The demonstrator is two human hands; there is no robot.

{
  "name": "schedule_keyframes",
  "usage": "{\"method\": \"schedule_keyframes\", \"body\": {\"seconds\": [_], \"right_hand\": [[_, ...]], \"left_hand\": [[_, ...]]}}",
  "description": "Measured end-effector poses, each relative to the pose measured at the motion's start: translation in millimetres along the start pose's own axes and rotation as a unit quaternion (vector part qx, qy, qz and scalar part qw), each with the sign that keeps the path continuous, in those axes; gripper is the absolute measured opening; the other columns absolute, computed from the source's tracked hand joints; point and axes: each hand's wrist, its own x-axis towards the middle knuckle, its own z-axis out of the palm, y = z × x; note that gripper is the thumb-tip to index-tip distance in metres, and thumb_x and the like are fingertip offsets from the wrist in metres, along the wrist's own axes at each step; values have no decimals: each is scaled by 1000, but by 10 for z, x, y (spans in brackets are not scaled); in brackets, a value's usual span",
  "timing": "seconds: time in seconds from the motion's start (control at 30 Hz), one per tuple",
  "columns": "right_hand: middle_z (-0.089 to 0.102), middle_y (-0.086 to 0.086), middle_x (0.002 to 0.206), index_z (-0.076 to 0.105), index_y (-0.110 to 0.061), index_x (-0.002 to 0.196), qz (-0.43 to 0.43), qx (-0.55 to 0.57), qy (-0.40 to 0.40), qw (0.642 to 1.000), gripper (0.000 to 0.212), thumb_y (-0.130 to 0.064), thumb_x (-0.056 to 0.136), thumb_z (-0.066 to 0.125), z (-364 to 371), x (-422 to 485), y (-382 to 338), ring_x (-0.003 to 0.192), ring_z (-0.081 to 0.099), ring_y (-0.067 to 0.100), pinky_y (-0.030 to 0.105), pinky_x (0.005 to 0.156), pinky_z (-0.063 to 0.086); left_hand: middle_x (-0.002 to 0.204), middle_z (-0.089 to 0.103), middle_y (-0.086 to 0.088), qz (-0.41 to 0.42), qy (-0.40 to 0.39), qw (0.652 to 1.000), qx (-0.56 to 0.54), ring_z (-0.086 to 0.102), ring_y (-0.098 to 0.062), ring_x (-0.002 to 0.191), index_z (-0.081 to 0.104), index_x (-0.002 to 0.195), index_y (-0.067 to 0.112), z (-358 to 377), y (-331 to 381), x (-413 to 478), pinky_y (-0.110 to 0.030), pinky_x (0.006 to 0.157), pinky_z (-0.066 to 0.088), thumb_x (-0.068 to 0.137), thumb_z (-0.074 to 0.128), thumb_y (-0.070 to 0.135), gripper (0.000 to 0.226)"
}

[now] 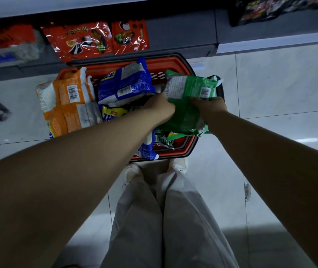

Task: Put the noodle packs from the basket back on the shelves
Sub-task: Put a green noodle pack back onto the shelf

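Observation:
A red shopping basket [170,63] stands on the floor below me, full of noodle packs. A green noodle pack [188,105] lies tilted over the basket's right side. My left hand [159,107] grips its left edge and my right hand [209,105] grips its right edge. A blue pack [125,85] leans at the basket's middle. An orange pack [67,105] hangs over the left rim. More packs lie underneath, partly hidden by my arms.
The bottom shelf [183,33] runs across the top, holding red noodle packs [80,38] just behind the basket. Dark packs [266,8] sit on a shelf at the top right. My feet [177,165] stand close to the basket's near rim on the tiled floor.

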Motion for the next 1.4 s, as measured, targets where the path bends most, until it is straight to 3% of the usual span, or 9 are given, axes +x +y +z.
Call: {"method": "schedule_keyframes", "body": {"seconds": [0.17, 0.33, 0.57, 0.7, 0.8, 1.0, 1.13, 1.27, 1.4], "right_hand": [[63, 8, 90, 54, -10, 87, 5, 164, 42, 986, 26, -23, 81, 75, -28, -204, -122, 78, 65, 22, 30, 61, 56], [65, 10, 101, 51, -8, 116, 39, 319, 42, 946, 42, -23, 82, 72, -70, -327, -326, 85, 68, 27, 37, 65, 58], [71, 18, 102, 59, -4, 117, 6, 372, -43, 927, 68, -28, 57, 82, -114, -663, -514, 83, 73, 32, 50, 75, 59], [66, 10, 114, 62, -14, 119, -35, 347, -105, 931, 59, -39, 69, 81, -293, -1034, -664, 105, 65, 25, 35, 81, 58], [69, 6, 106, 64, -17, 100, -68, 341, -111, 931, 28, -42, 87, 67, -501, -1383, -830, 96, 67, 19, 28, 69, 57], [69, 6, 96, 62, -11, 106, -185, 212, -69, 957, 33, -38, 88, 67, -761, -2249, -1333, 85, 69, 21, 30, 67, 58], [61, 3, 69, 63, -10, 92, -290, 100, -90, 948, 31, -40, 86, 69, -863, -2944, -1643, 59, 59, 15, 32, 67, 51], [55, 13, 75, 55, -9, 93, -351, 89, -90, 928, 44, -48, 81, 71, -960, -3627, -1947, 67, 56, 24, 50, 75, 55], [45, 10, 79, 49, -14, 93, -429, 100, -58, 896, 43, -51, 82, 68, -1133, -4263, -2300, 69, 49, 17, 30, 63, 42]], "left_hand": [[114, 61, -18, -28, 41, 993, -110, 60, -34, 100, 47, 135, 14, 63, -25, -135, -32, 68, 43, 95, 47, 25, 40], [151, 32, -12, -89, 118, 953, -265, 37, -32, 134, 20, 151, 14, 71, 197, -293, -36, 101, 36, 95, 52, 43, 71], [113, 68, -13, -158, 33, 796, -584, 69, -33, 95, 55, 127, 13, -252, 463, -513, -50, 84, 56, 75, 71, 52, 67], [103, 71, -12, -106, 44, 820, -561, 71, -26, 83, 61, 108, 11, -662, 571, -860, -39, 77, 58, 93, 58, 38, 31], [100, 71, -9, -73, 65, 837, -539, 69, -23, 84, 62, 100, 14, -1022, 600, -1246, -37, 79, 57, 92, 62, 33, 21], [103, 67, 1, 37, 129, 862, -489, 64, -22, 102, 58, 98, 25, -1742, 634, -2117, -39, 93, 51, 87, 69, 31, 17], [119, 67, -3, 101, 177, 862, -465, 63, -25, 110, 62, 120, 15, -2293, 663, -2752, -47, 99, 47, 52, 87, 56, 83], [125, 63, 1, 177, 184, 855, -451, 57, -19, 117, 61, 121, 18, -2761, 860, -3502, -41, 106, 39, 72, 78, 47, 60], [117, 68, -4, 278, 221, 832, -426, 65, -22, 108, 61, 122, 12, -3164, 1067, -4063, -45, 101, 47, 70, 80, 37, 61]]}}
